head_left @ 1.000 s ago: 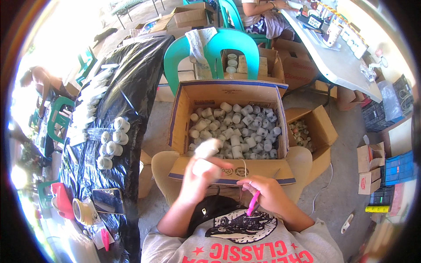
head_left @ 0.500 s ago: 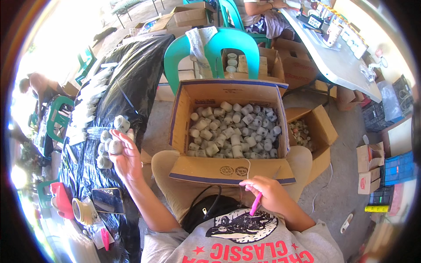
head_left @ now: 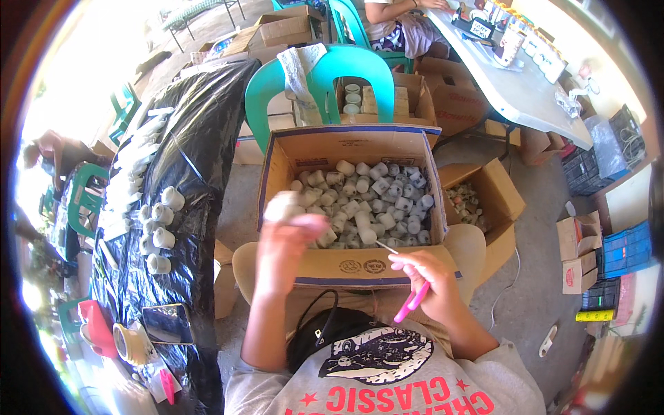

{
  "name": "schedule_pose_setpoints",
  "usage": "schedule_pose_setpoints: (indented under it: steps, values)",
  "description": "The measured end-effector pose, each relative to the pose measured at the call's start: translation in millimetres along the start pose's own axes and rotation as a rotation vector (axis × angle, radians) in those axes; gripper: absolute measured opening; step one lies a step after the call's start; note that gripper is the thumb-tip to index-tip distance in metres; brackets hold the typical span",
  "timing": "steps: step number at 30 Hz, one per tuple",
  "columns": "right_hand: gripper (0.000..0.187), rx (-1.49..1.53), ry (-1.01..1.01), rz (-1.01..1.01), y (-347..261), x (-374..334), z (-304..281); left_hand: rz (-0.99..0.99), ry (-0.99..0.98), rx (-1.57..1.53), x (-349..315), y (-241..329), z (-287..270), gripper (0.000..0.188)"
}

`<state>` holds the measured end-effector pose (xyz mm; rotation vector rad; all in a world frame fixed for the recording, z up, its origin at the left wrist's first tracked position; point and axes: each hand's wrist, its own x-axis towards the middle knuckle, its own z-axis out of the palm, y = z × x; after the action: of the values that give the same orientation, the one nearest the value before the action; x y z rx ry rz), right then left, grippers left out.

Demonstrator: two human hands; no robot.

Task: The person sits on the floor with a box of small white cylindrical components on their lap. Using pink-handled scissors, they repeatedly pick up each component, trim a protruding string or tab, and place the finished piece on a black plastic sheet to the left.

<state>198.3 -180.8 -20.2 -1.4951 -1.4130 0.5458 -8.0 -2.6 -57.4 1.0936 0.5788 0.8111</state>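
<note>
My left hand [head_left: 285, 245] is over the left front of a cardboard box [head_left: 349, 266] on my lap, its fingers smeared by motion. At the fingertips is a pale blur; whether this is a held piece cannot be made out. Many small whitish cylindrical cup-like pieces [head_left: 387, 197] fill the box. In front of my body, my right hand [head_left: 432, 283] is closed round a slim pink-handled tool [head_left: 415, 301], whose thin pale tip points toward the box. To the left, several similar pieces [head_left: 164, 238] stand in a cluster on a black plastic-covered table [head_left: 200, 124].
A smaller open carton [head_left: 494, 200] of mixed bits stands right of the box. A green chair [head_left: 259, 97] with a cloth is just beyond. On the table lie a phone [head_left: 168, 324], a tape roll [head_left: 131, 344] and white strips [head_left: 138, 155]. A person [head_left: 404, 28] sits at a white table [head_left: 512, 90].
My left hand has moved right, from the pieces on the black table to over the box. My right hand has risen slightly, and the tool's thin tip now shows. The view has shifted a little.
</note>
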Motion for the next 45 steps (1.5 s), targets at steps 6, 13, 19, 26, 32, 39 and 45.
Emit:
schedule_pose_setpoints:
  steps: [6, 13, 19, 26, 32, 39, 45]
  values:
    - [0.024, 0.183, 0.060, 0.015, -23, 9, -14, 0.448, -0.591, 1.575, 56, -64, 34, 0.068]
    - [0.022, 0.260, 0.111, -0.087, -40, 0, -31, 0.133, -0.790, 1.152, 73, -110, 64, 0.065]
    - [0.031, 0.013, 0.133, -0.020, -22, -11, -45, 0.196, -0.818, 0.877, 35, -81, 86, 0.071]
    - [0.013, 0.433, 0.341, 0.190, -11, -28, -28, 0.479, -0.608, 0.654, -8, -38, 111, 0.079]
    - [0.014, 0.336, 0.276, -0.119, -12, -27, -28, 0.572, -0.520, 0.743, -24, -32, 117, 0.081]
    - [0.024, 0.026, 0.224, -0.107, -20, -29, -24, 0.477, -0.481, 0.785, -28, -29, 90, 0.075]
    - [0.026, -0.248, 0.102, -0.074, -22, -31, -21, 0.565, -0.419, 0.965, -32, -25, 86, 0.071]
